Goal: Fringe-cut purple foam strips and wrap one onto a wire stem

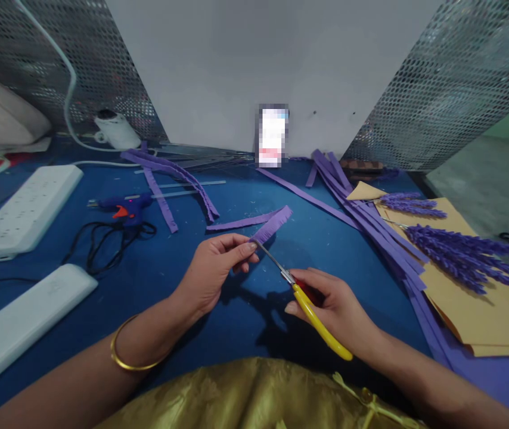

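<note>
My left hand (219,268) pinches the end of a purple fringed paper strip (275,225) between thumb and fingers. The strip runs up, folds over and trails left across the table. Wrapped round pliers (319,322) with a yellow and a red handle is my right hand (330,298), just right of the left. A thin metal length (270,256) spans from the pliers' head to my left fingertips; whether it is a separate wire or the tool's own tip I cannot tell. My fingers partly hide the red handle.
More purple strips (371,220) lie right, beside purple flower sprigs (460,250) on tan paper (487,310). At left are other strips (160,196), a blue glue gun (132,208) with its cord, and a power strip (35,208). A phone (273,136) leans against the back panel.
</note>
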Demonstrator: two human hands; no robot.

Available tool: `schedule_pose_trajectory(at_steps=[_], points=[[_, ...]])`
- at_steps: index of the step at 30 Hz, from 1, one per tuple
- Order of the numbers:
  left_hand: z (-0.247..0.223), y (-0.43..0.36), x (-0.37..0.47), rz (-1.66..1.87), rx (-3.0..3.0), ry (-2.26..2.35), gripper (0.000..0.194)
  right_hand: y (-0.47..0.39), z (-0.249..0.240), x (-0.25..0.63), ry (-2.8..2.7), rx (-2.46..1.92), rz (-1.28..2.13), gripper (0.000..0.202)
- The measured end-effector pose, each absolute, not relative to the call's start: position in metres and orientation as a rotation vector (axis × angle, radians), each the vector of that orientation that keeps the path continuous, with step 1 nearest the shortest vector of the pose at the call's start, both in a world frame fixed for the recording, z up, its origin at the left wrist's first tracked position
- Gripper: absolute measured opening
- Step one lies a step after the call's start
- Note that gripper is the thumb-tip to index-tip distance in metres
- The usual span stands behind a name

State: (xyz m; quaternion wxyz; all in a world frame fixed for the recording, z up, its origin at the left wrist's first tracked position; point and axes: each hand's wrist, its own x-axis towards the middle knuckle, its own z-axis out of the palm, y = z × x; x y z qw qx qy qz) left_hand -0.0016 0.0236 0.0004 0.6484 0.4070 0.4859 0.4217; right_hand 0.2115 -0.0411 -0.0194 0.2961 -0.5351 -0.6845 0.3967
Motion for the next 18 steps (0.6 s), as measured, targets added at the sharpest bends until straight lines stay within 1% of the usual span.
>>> schedule_pose_trajectory(at_steps=[4, 9, 18], points=[[-0.0002, 0.0227, -0.0013, 0.934, 0.923, 1.096, 0.013, -0.0411, -0.0197, 0.2118, -1.831, -1.424, 1.072, 0.031], [-0.0005, 0.0229, -0.0008, 0.924, 0.943, 1.095, 0.013, -0.0404, -0.0206, 0.2143, -1.851, -1.393, 1.051, 0.028], [0.0, 0.0225, -0.0022, 0.922, 0.942, 1.098, 0.017, -0.0386, -0.0207, 0.214, -1.805, -1.381, 1.098, 0.027]])
